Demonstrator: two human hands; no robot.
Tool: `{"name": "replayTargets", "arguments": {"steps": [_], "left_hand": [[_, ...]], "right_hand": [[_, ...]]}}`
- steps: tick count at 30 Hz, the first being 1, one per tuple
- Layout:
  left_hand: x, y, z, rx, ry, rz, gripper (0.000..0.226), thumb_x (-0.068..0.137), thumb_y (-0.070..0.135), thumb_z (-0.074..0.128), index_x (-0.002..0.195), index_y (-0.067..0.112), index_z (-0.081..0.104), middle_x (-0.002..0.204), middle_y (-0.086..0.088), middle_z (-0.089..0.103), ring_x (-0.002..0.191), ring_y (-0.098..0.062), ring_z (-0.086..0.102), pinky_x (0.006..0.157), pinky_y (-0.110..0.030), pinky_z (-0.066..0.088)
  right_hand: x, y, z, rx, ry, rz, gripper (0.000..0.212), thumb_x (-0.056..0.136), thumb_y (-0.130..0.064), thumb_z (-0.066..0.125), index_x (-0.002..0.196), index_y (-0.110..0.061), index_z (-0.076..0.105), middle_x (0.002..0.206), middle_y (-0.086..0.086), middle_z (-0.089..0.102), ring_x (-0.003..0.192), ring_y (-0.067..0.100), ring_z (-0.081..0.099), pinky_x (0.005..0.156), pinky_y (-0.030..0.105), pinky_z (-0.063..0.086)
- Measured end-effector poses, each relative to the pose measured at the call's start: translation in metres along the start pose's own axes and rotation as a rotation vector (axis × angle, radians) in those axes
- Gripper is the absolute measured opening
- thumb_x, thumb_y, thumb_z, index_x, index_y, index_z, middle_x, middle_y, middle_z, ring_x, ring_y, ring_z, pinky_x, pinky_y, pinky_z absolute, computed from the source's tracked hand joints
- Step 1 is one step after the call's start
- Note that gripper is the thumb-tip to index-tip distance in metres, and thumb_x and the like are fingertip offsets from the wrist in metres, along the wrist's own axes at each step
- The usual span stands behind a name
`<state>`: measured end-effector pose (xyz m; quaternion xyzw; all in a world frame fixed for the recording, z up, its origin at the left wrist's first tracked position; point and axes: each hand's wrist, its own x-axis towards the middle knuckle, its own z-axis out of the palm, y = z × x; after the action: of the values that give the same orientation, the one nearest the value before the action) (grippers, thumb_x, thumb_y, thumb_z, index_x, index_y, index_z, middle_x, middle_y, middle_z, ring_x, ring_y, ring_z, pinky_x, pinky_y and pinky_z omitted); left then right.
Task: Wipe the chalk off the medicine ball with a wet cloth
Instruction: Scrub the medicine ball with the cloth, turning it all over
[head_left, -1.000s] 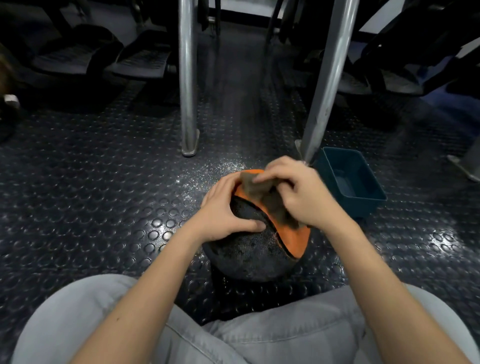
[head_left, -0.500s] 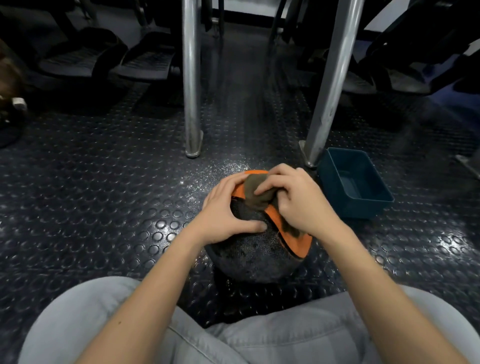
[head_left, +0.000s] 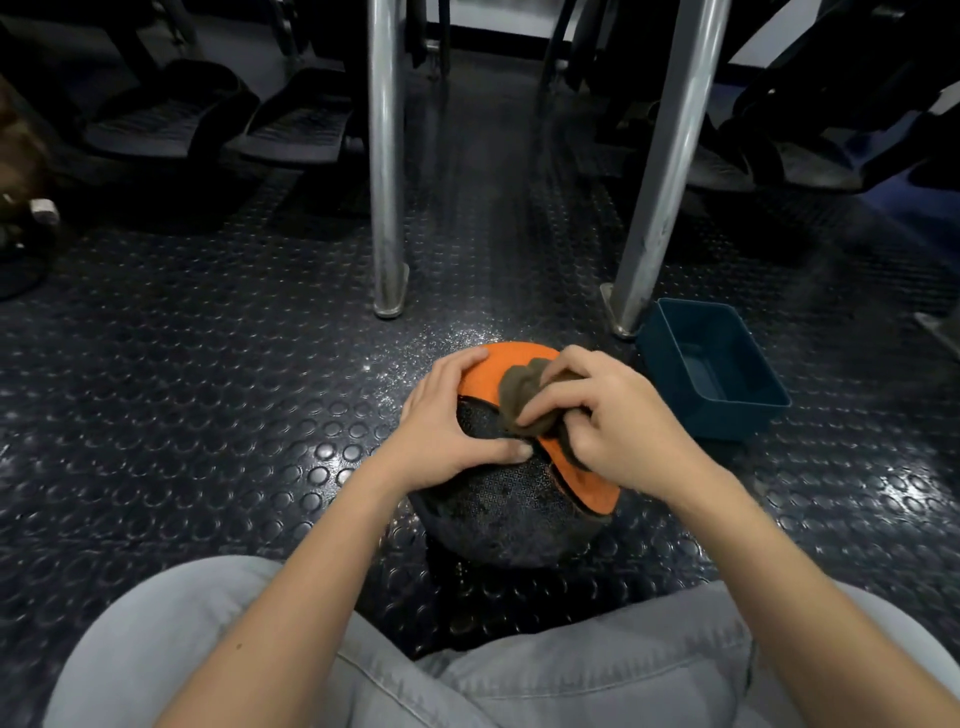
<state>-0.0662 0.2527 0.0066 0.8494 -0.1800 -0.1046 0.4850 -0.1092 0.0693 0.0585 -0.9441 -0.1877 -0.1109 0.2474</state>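
Observation:
A black textured medicine ball (head_left: 498, 509) with an orange band sits on the studded floor between my knees. My left hand (head_left: 452, 426) lies over its upper left side, fingers spread on the orange band and thumb pressed on the black panel. My right hand (head_left: 608, 421) grips a bunched brown cloth (head_left: 519, 400) and holds it against the ball's top, where orange meets black. White chalk specks dot the floor just beyond the ball.
A dark teal plastic tub (head_left: 711, 369) stands on the floor right of the ball. Two steel legs (head_left: 387, 208) (head_left: 657, 208) rise beyond it. Black gym equipment lines the back. My grey trouser legs (head_left: 545, 680) fill the near edge.
My right hand has slid the cloth across the top of the ball, from the far orange edge towards the black panel. My left hand has kept its hold on the ball.

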Motion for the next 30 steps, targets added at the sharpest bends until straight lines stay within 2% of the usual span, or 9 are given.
{"name": "replayTargets", "arguments": {"steps": [2, 5, 7, 9, 11, 14, 20, 26, 30], "left_hand": [[0.002, 0.001, -0.002, -0.015, -0.028, -0.006, 0.103, 0.039, 0.071, 0.067, 0.130, 0.049, 0.024, 0.131, 0.027, 0.023, 0.133, -0.002, 0.021, 0.117, -0.043, 0.017], [0.004, 0.005, 0.001, -0.005, -0.057, -0.007, 0.108, 0.042, 0.073, 0.066, 0.137, 0.046, 0.022, 0.130, 0.032, 0.019, 0.134, -0.002, 0.017, 0.117, -0.045, 0.016], [0.004, 0.006, 0.003, 0.014, -0.040, 0.012, 0.108, 0.044, 0.073, 0.067, 0.139, 0.045, 0.022, 0.131, 0.032, 0.018, 0.129, 0.004, 0.016, 0.117, -0.045, 0.014], [0.004, 0.005, 0.004, 0.015, -0.023, 0.018, 0.104, 0.044, 0.074, 0.065, 0.135, 0.047, 0.022, 0.132, 0.030, 0.020, 0.125, 0.007, 0.016, 0.117, -0.043, 0.013], [0.003, 0.002, 0.004, 0.015, -0.001, 0.027, 0.105, 0.042, 0.075, 0.061, 0.136, 0.044, 0.024, 0.132, 0.027, 0.022, 0.127, 0.005, 0.018, 0.117, -0.042, 0.014], [0.001, -0.001, 0.003, 0.012, 0.023, 0.044, 0.113, 0.042, 0.074, 0.061, 0.142, 0.035, 0.026, 0.132, 0.024, 0.023, 0.128, 0.004, 0.019, 0.117, -0.041, 0.015], [0.004, 0.007, 0.005, 0.049, -0.026, 0.036, 0.110, 0.050, 0.068, 0.068, 0.145, 0.036, 0.021, 0.131, 0.029, 0.017, 0.123, 0.010, 0.012, 0.117, -0.040, 0.010], [0.005, -0.001, 0.005, 0.024, 0.016, 0.029, 0.119, 0.041, 0.074, 0.060, 0.146, 0.032, 0.024, 0.133, 0.023, 0.020, 0.122, 0.010, 0.013, 0.118, -0.036, 0.010], [0.003, 0.005, 0.005, 0.039, -0.039, 0.021, 0.113, 0.054, 0.068, 0.074, 0.147, 0.035, 0.019, 0.133, 0.029, 0.015, 0.128, 0.007, 0.010, 0.118, -0.040, 0.008]], "right_hand": [[0.009, 0.021, 0.000, 0.051, 0.041, 0.052, 0.048, 0.071, 0.000, 0.037, 0.083, -0.026, 0.075, 0.093, -0.005, 0.058, 0.093, 0.023, 0.055, 0.086, 0.036, 0.045], [0.021, 0.058, -0.002, -0.016, 0.118, 0.382, 0.052, 0.081, 0.008, 0.037, 0.097, -0.027, 0.072, 0.105, -0.003, 0.059, 0.107, 0.023, 0.053, 0.095, 0.031, 0.042], [0.019, 0.064, -0.002, -0.034, 0.132, 0.470, 0.051, 0.083, 0.008, 0.038, 0.102, -0.027, 0.071, 0.112, -0.001, 0.060, 0.112, 0.023, 0.052, 0.093, 0.028, 0.039], [0.012, 0.044, 0.000, -0.020, 0.145, 0.382, 0.049, 0.081, 0.005, 0.039, 0.100, -0.025, 0.072, 0.108, 0.000, 0.062, 0.106, 0.023, 0.054, 0.091, 0.033, 0.043], [0.002, 0.018, 0.004, -0.059, 0.160, 0.153, 0.047, 0.077, -0.005, 0.036, 0.094, -0.026, 0.074, 0.097, -0.001, 0.064, 0.092, 0.025, 0.057, 0.080, 0.036, 0.048], [-0.011, 0.005, 0.006, -0.074, 0.050, -0.140, 0.046, 0.073, -0.011, 0.035, 0.089, -0.026, 0.075, 0.093, -0.004, 0.063, 0.081, 0.021, 0.053, 0.075, 0.029, 0.045], [0.020, 0.053, -0.006, -0.017, 0.125, 0.245, 0.052, 0.077, 0.012, 0.041, 0.090, -0.027, 0.074, 0.100, -0.008, 0.061, 0.100, 0.024, 0.055, 0.092, 0.038, 0.044], [-0.004, 0.005, 0.008, -0.031, 0.022, -0.113, 0.045, 0.070, 0.000, 0.040, 0.084, -0.024, 0.075, 0.095, -0.006, 0.065, 0.080, 0.011, 0.042, 0.076, 0.021, 0.035], [0.020, 0.055, -0.006, -0.012, 0.094, 0.282, 0.053, 0.075, 0.010, 0.040, 0.087, -0.032, 0.070, 0.105, -0.002, 0.065, 0.104, 0.024, 0.056, 0.096, 0.033, 0.043]]}}
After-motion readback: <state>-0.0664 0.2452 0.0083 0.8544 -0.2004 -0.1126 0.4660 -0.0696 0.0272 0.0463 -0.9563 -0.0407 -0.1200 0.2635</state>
